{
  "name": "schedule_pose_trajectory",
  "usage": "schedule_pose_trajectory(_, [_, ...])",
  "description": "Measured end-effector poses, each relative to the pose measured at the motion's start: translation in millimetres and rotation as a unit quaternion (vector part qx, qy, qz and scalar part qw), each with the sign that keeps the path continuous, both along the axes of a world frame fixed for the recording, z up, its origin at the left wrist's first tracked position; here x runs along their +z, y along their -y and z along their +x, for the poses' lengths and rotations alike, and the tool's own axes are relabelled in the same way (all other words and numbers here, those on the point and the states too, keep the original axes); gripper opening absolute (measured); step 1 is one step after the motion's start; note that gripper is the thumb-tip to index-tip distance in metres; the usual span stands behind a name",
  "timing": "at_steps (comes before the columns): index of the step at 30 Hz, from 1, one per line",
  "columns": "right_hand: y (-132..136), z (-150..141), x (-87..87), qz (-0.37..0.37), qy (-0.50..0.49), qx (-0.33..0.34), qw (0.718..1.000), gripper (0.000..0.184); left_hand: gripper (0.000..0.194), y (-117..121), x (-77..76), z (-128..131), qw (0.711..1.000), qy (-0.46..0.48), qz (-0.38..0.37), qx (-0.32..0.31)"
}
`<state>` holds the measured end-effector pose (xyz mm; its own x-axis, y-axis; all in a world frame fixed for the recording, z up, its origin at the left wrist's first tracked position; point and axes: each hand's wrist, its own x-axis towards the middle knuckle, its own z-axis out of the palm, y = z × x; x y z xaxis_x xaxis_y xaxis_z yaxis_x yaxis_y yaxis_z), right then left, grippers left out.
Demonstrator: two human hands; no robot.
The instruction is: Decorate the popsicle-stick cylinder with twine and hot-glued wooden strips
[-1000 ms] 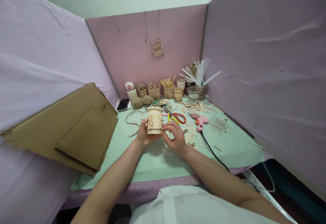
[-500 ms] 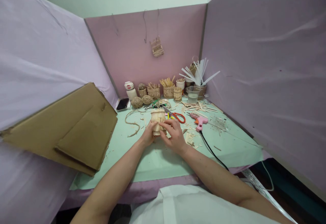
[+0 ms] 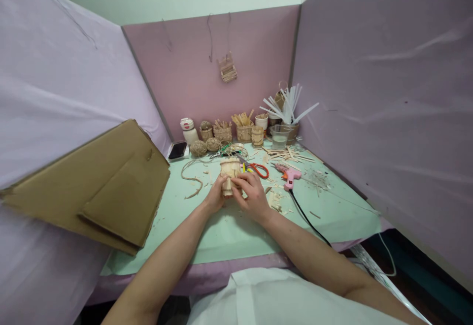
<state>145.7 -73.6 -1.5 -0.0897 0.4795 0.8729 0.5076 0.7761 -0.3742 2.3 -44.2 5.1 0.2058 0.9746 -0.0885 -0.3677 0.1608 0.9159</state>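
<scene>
Cream cylindrical wooden cup [image 3: 229,167] | left hand [image 3: 216,194] grips side; right hand [image 3: 254,198] touches front, grip unclear | likely light, stiff; grasp wall

Pretty basic outfit tbh: plain white top [image 3: 291,299], kinda loose looking, some soft creases in the cloth, and a flat strip [image 3: 244,299] in the same white running down the front. Left arm [image 3: 173,256] and right arm [image 3: 310,253] are bare as far as you can see, same for the left hand [image 3: 215,196] and right hand [image 3: 254,199]. Sleeves are out of view, so can't tell their length.
</scene>
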Motion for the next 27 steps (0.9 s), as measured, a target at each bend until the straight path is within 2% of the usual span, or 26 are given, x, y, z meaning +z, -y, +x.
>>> schedule_pose_trajectory(10, [-0.9,-0.4,-1.7,-0.002,-0.003,0.004,1.000,0.025,0.044,-1.0,-2.4,0.6,0.999,0.036,-0.012,0.003])
schedule_pose_trajectory(13, [0.6,1.6,0.2,0.010,-0.040,0.010,0.999,0.026,0.044,-3.4,-0.2,-1.1,0.998,0.050,-0.034,0.007])
schedule_pose_trajectory(17, [1.8,5.3,2.2,0.039,-0.121,0.009,0.992,0.023,0.052,-4.8,8.3,-8.2,0.993,0.093,-0.063,-0.030])
schedule_pose_trajectory(19, [2.0,6.1,2.1,0.038,-0.131,0.009,0.991,0.024,0.055,-4.3,11.7,-10.9,0.991,0.105,-0.067,-0.054])
schedule_pose_trajectory(22, [2.5,5.1,1.3,0.028,-0.088,0.018,0.996,0.033,0.053,-3.0,12.6,-10.8,0.990,0.109,-0.066,-0.063])
schedule_pose_trajectory(27, [2.6,2.4,0.7,0.036,0.019,0.026,0.999,0.041,0.040,-1.7,9.5,-5.6,0.991,0.116,-0.056,-0.028])
